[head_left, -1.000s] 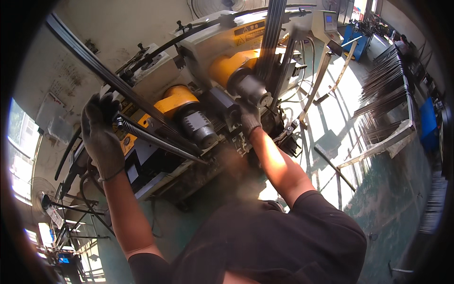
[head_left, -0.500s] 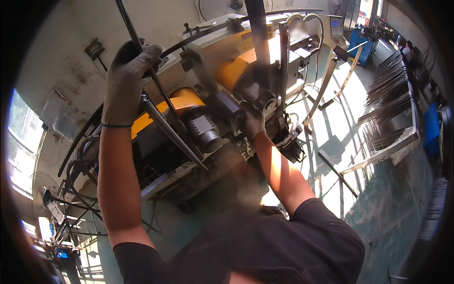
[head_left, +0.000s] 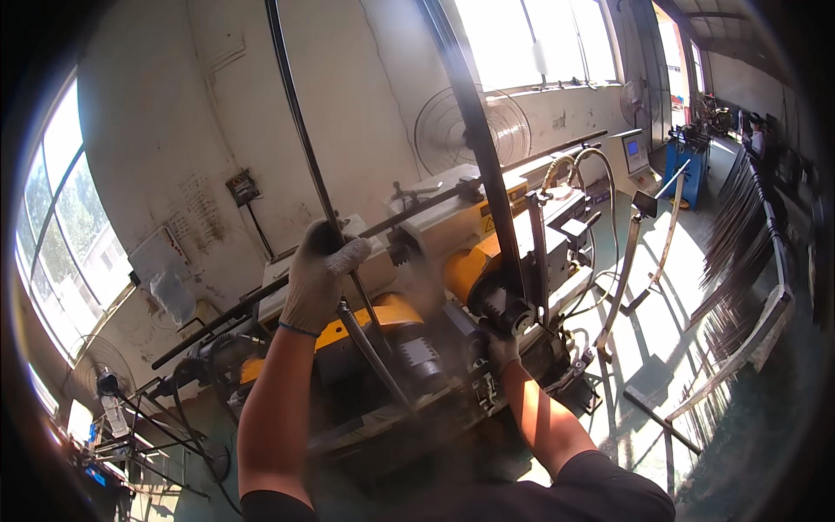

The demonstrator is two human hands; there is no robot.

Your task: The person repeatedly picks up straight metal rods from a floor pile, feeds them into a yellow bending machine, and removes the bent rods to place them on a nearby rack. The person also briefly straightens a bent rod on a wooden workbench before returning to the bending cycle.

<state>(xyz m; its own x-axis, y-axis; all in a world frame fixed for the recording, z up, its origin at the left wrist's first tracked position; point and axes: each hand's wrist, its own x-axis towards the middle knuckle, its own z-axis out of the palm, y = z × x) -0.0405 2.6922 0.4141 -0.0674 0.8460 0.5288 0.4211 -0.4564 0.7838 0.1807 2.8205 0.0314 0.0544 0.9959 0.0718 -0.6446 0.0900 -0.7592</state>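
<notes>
Holding: left hand [head_left: 320, 274], gloved, its grip closed around a thin dark rod [head_left: 298, 113]. Rod tilted, upper part above the glove, lower part crossing in front of the yellow machine [head_left: 470, 270], near a grey tube [head_left: 370, 350]. Right hand [head_left: 504, 351], gloved, low at the machine, just below a dark roller [head_left: 507, 311]; fingers partly hidden, grip state cannot be told. Beyond: fan [head_left: 435, 130], control box [head_left: 635, 155]. Step in hand, by judgement: steadying the rod. Next move seemingly calls for firm left-hand control, clear of the roller.
</notes>
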